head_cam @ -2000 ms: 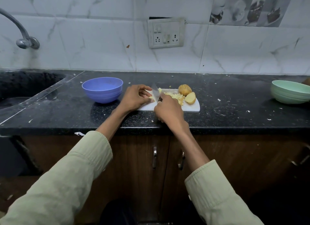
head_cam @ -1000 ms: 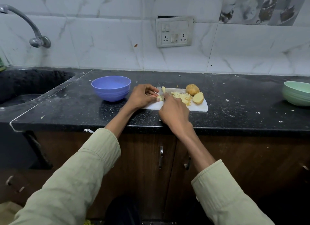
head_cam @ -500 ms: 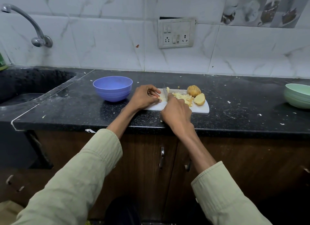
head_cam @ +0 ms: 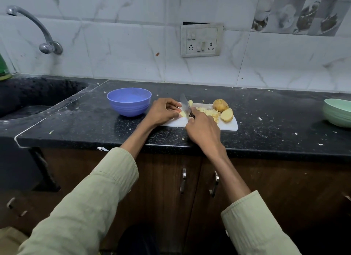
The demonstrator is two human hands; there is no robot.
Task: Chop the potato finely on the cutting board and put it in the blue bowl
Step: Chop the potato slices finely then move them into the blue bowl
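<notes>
A white cutting board [head_cam: 228, 125] lies on the black counter. My left hand [head_cam: 161, 112] pinches a small potato piece [head_cam: 182, 113] on the board's left part. My right hand [head_cam: 202, 130] grips a knife [head_cam: 185, 103]; its blade stands right beside that piece and my left fingertips. A heap of chopped potato [head_cam: 208, 112] lies mid-board. A whole potato chunk with skin [head_cam: 220, 105] and a cut half [head_cam: 227, 115] sit at the board's right end. The blue bowl [head_cam: 129, 101] stands left of the board and looks empty.
A green bowl [head_cam: 337, 112] sits at the counter's far right. The sink [head_cam: 28, 97] with a tap [head_cam: 36, 28] is on the left. A wall socket [head_cam: 201, 40] hangs behind the board. Potato scraps dot the counter [head_cam: 275, 121]. Cabinet doors lie below.
The blade tip has risen and come down again at the small piece under my left fingers. Both hands stay in place on the board; the view shifted a little.
</notes>
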